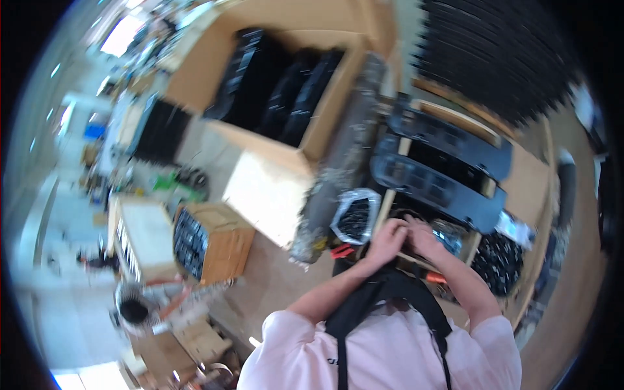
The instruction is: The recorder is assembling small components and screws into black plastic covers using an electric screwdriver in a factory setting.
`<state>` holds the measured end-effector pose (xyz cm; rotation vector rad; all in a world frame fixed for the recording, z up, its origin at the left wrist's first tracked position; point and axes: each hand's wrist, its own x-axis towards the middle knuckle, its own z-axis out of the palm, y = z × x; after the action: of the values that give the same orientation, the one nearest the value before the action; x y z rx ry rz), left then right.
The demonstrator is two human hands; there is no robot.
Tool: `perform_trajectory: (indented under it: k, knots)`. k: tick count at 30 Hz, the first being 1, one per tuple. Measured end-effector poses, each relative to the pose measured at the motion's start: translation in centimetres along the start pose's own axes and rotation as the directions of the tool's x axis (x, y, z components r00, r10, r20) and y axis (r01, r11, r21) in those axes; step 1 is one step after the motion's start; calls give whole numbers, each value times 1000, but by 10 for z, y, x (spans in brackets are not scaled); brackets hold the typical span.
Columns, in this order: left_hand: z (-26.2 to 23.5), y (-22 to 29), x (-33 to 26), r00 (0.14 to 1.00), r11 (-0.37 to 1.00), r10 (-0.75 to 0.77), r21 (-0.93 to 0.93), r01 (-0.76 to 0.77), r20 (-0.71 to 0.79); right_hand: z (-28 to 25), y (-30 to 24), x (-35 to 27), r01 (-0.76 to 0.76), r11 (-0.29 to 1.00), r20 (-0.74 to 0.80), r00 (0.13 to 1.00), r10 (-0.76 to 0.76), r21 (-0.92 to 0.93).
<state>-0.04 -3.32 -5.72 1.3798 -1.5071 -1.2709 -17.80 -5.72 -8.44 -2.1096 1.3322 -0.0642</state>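
My left hand (389, 238) and my right hand (422, 236) meet over a wooden-sided compartment (416, 262) at the near edge of the bench. Their fingers are bent in close together, around something small that I cannot make out. Clear plastic packaging (448, 239) lies beside my right hand. To the left of my left hand is a clear bag of small black parts (355, 219), with a red-handled tool (342, 251) just below it. Beyond my hands lie two long dark panels with rounded ends, the nearer panel (432, 185) and the farther panel (448, 140).
A heap of small black parts (497, 263) sits right of my right forearm. An orange object (435, 277) lies under that forearm. A large cardboard box (296, 153) of black parts stands far left. Stacked black pieces (497, 52) rise at the back. Another person (140, 309) is at left.
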Motion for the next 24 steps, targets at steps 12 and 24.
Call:
perform_trajectory:
  k: [12, 24]
  knots:
    - [9, -18, 3, 981, 994, 108, 0, -110, -159, 50, 48, 38, 242, 854, 360, 930, -69, -461]
    - [19, -18, 41, 934, 928, -348, 111, 355, -77, 58, 74, 47, 237, 798, 285, 955, -86, -553]
